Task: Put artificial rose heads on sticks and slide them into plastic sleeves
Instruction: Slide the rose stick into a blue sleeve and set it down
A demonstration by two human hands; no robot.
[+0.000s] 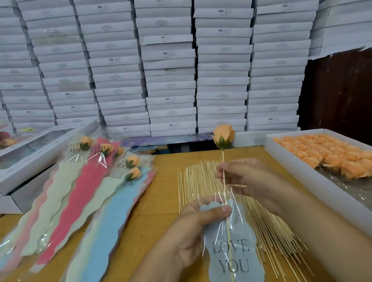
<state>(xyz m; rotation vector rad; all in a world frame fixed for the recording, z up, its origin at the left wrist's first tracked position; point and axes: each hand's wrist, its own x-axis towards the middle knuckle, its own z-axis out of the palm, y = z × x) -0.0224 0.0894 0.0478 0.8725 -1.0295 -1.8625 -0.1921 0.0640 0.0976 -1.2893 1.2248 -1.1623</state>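
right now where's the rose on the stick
Centre of the head view: the rose head tops a stick pinched by the right hand, above the sleeve the left hand holds.

light: even, soft | glare: sleeve [232, 245] film | edges: bowed; lower-left blurred

Packing workshop: stacked white boxes [165, 58]

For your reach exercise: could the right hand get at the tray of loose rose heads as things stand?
Probably yes: the tray lies open just beside the right hand with nothing between, but that hand's grip is on the stick.
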